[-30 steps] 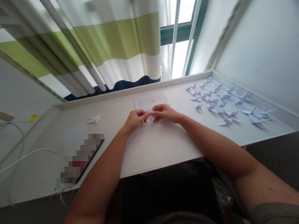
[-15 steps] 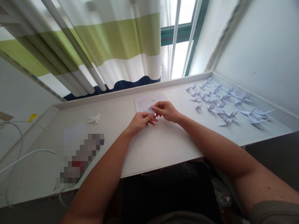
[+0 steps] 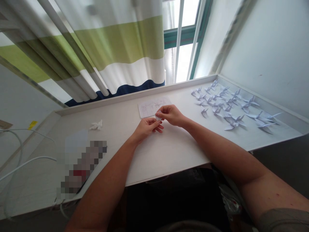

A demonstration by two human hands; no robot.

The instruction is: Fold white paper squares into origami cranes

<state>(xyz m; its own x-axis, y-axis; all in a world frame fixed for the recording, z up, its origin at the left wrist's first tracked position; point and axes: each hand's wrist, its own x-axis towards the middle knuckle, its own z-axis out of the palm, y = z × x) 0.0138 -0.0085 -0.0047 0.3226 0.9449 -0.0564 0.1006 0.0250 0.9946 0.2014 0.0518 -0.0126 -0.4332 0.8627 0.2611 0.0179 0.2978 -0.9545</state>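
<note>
Between my two hands is a small folded piece of white paper (image 3: pixel 158 116), mostly covered by fingers. My left hand (image 3: pixel 147 126) pinches its lower side with thumb and forefinger, the other fingers curled loosely. From the right and slightly above, my right hand (image 3: pixel 170 114) grips the paper's upper part with its fingertips. Just behind the hands lies a flat sheet with print or writing (image 3: pixel 148 108). Several folded white paper cranes (image 3: pixel 228 108) stand in a group to the right of my right hand.
On the left of the white desk (image 3: pixel 154 161) are a crumpled white tissue (image 3: pixel 96 125), a pale sheet (image 3: pixel 76 140) and a blurred-out long object (image 3: pixel 83 169). White cables (image 3: pixel 31 166) run along the left edge. A raised rim and striped curtain (image 3: pixel 116 45) border the back.
The folded paper has turned between my fingers, and its upper corner no longer sticks up. My right fingertips sit slightly lower. The whole view has shifted a little.
</note>
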